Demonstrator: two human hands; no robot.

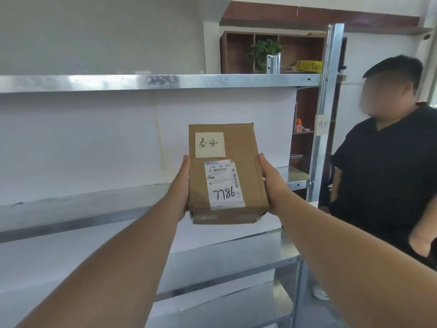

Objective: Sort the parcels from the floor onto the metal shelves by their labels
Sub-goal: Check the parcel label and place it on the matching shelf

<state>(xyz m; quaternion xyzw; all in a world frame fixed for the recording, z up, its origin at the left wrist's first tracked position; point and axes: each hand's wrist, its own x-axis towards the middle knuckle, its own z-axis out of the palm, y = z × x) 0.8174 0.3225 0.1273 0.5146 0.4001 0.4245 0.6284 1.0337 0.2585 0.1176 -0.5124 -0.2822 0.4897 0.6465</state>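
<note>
A brown cardboard parcel [246, 185] is held up in front of the metal shelves [151, 82]. It carries a pale note with handwritten characters near its top and a white shipping label with "7786" written on it. My left hand [181, 188] grips its left side and my right hand [272, 183] grips its right side. The parcel hangs in the air at the height of the middle shelf [82, 207], tilted with its labelled face toward me.
A person in a black shirt [387, 176] stands close at the right, beside the shelf's upright post [327, 110], which bears a small handwritten tag. A wooden cabinet with a plant [264, 52] is behind the shelves. Lower shelf levels [224, 256] lie beneath my arms.
</note>
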